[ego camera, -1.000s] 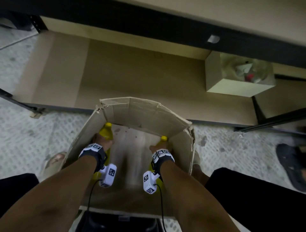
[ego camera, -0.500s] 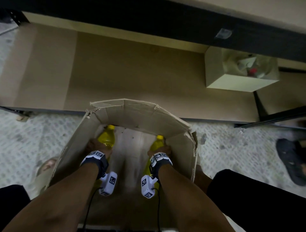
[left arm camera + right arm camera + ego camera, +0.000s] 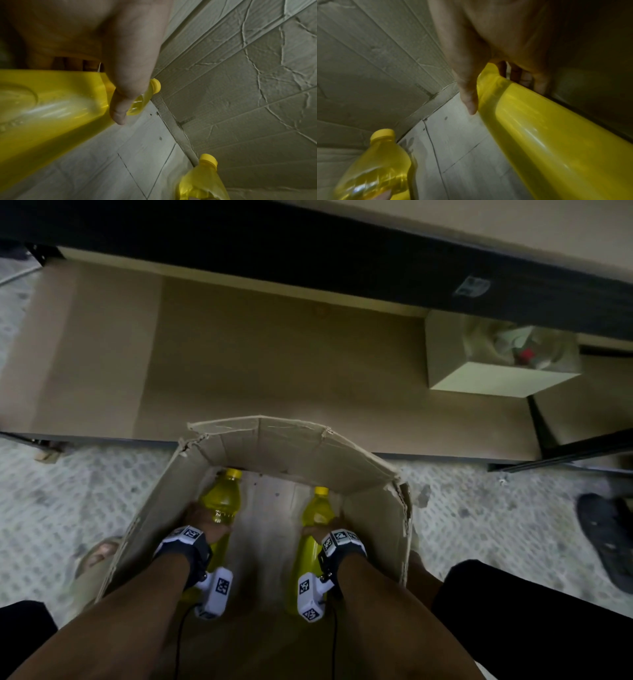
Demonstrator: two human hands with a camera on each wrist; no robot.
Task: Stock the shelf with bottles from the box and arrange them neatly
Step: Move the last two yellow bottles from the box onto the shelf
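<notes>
Both my hands are down inside an open cardboard box [image 3: 373, 508] on the floor. My left hand [image 3: 202, 518] grips a yellow bottle [image 3: 222, 498] with a yellow cap, near the box's left wall; in the left wrist view my thumb lies over this bottle [image 3: 51, 102]. My right hand [image 3: 329, 529] grips a second yellow bottle [image 3: 317, 511] by the right wall, and in the right wrist view the fingers curl round that bottle [image 3: 547, 128]. Both caps point toward the shelf. The low wooden shelf board [image 3: 274, 364] lies just beyond the box.
A pale box [image 3: 479, 364] with crumpled plastic on top stands on the shelf at the right. A dark upper shelf beam [image 3: 308, 258] overhangs the back. A black sandal [image 3: 606, 539] lies on the patterned floor at right, my foot [image 3: 99, 556] at left.
Both bottles have come up a little from the box floor and stand out more clearly above my hands. The view has shifted slightly; the box stays put.
</notes>
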